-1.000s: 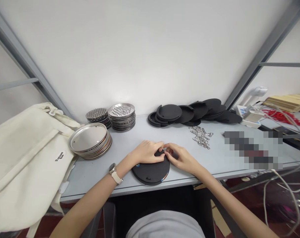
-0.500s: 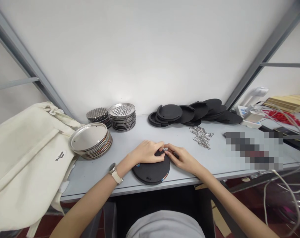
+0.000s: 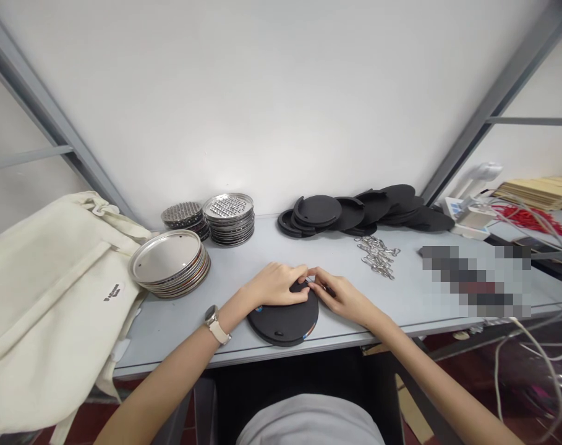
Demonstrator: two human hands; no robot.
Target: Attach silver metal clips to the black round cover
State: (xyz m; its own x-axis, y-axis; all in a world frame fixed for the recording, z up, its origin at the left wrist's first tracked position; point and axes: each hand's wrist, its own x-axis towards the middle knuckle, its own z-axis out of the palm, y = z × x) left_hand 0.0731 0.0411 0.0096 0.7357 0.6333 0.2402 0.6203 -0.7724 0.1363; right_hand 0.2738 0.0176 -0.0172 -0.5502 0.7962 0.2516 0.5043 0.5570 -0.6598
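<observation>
A round black case (image 3: 283, 318) lies flat on the table near its front edge, with a coloured strip on its right rim and a small slot near the front. Across its far part rests my left hand (image 3: 278, 284), thumb on top and fingers curled over the far rim, closed on it. At that same far right rim, my right hand (image 3: 334, 293) pinches a small silvery metal clip, mostly hidden by the fingertips. The fingers of both hands nearly touch there. Beyond them lies a loose pile of metal clips (image 3: 377, 254).
Wide silver discs (image 3: 167, 256) are stacked at left, with two stacks of grater-like metal discs (image 3: 229, 207) behind. Overlapping black round covers (image 3: 316, 211) lie along the wall. A cream canvas bag (image 3: 53, 296) hangs over the left edge. Red cords (image 3: 538, 221) and white cables are at right.
Both hands stay at the far rim of the case. Only the right fingertips shift very slightly, and less of the silvery metal shows between them.
</observation>
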